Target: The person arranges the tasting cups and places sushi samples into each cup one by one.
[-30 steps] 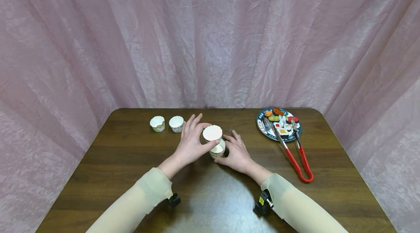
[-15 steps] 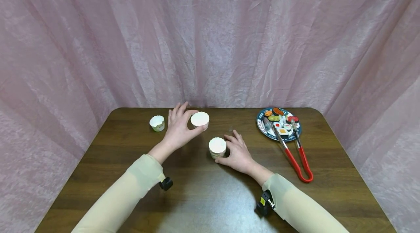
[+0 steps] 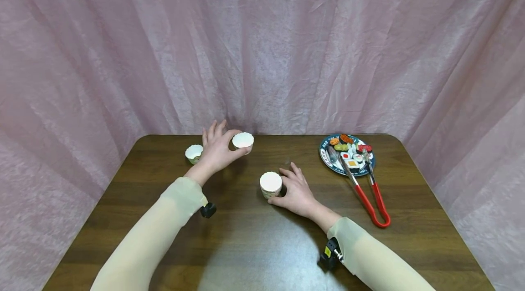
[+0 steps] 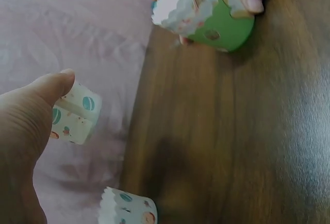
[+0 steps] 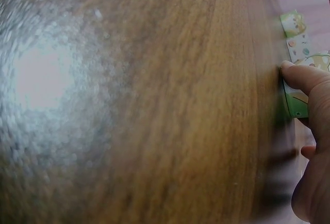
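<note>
My left hand (image 3: 217,150) pinches a white paper baking cup (image 3: 243,140) between thumb and finger, its other fingers spread. Macaron pictures show on this cup in the left wrist view, where it hangs in the air past the table's far edge. Below it stands a similar white baking cup (image 4: 129,211), hidden behind the hand in the head view. With thumb and fingers at its sides, my right hand (image 3: 297,194) holds a green-patterned baking cup (image 4: 221,26) upright on the table; layered scalloped rims show at its top. Another green baking cup (image 3: 193,153) stands at far left, partly covered by the left hand.
On the right, a round blue-and-white plate (image 3: 324,156) bears several sushi-like pieces. Red-handled tongs (image 3: 369,206) lie with their tips on it and handles on the wooden table (image 3: 418,236). A pink curtain (image 3: 262,54) hangs behind the table.
My left hand has lifted its baking cup away from above the right-hand cup and carried it left and toward the far edge. My right hand has stayed in place.
</note>
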{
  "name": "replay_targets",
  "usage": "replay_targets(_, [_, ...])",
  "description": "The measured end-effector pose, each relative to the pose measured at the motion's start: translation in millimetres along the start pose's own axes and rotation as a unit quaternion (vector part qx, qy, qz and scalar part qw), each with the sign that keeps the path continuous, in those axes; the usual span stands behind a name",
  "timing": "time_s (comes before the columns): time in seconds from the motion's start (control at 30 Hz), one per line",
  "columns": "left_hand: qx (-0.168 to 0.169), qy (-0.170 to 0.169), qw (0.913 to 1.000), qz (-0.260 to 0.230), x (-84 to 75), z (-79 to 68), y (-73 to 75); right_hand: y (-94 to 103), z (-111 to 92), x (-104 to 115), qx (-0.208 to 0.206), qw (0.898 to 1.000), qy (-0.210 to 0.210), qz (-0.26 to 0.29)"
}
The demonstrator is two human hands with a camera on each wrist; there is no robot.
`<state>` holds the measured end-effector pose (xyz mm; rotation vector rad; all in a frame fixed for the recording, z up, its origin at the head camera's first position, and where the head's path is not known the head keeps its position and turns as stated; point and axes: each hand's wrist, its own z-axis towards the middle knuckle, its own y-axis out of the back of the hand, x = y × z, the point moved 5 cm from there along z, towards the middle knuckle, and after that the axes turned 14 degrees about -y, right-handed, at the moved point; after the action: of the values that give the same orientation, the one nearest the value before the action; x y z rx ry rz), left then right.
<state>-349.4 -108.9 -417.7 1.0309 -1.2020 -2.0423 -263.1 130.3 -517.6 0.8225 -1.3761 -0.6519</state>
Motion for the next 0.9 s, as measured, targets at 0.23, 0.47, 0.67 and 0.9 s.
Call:
replay_targets(0.23, [0.027, 0.001, 0.9992, 0.029, 13.1, 6.5, -16.9, 0.6, 2, -1, -0.002, 1.0, 0.001, -0.001])
replay_targets(0.47, [0.054, 0.004, 0.9969, 0.058, 21.2, 10.8, -34.5, -1.4, 2, -1, 0.001, 1.0, 0.002, 0.0])
replay_targets(0.67, [0.072, 0.004, 0.9936, 0.087, 22.6, 13.8, -46.8, -1.6, 1, -2, 0.001, 1.0, -0.001, 0.0])
replay_targets(0.9, [0.075, 0.016, 0.9935, 0.084, 24.6, 12.8, -52.6, -1.3, 1, -2, 0.001, 1.0, -0.001, -0.004])
